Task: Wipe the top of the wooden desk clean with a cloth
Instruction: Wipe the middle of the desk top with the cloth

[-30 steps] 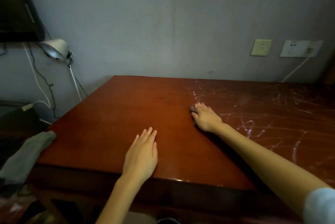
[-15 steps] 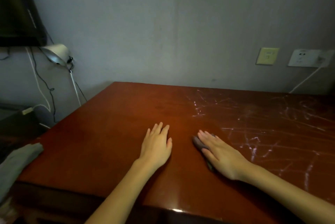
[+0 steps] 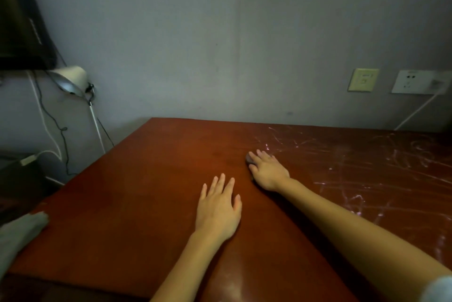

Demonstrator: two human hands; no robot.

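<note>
We note right hand (image 3: 267,170) pushed forward: was just beside left hand (image 3: 219,208), now beyond it. Fingers straight, pressing dark cloth (image 3: 250,158) onto desk (image 3: 122,203). Left hand flat, grasping nothing. White streaks (image 3: 367,167) right of left hand remain, so we judge wiping unfinished.

cloth (image 3: 249,159): almost wholly hidden under the right hand (image 3: 269,172); only a dark scrap showing beside the fingers (image 3: 261,154); fabric and fold impossible to tell.
worktop (image 3: 146,203): cut off at the right and bottom edges.
grey fabric (image 3: 20,233): cut off at the left edge; kind unclear.
dark screen (image 3: 22,20): cut off at top and left.
wall socket (image 3: 420,81): right end blurred, cropped at the edge.
sleeve (image 3: 440,289): just a pale corner, cropped at bottom right.
</note>
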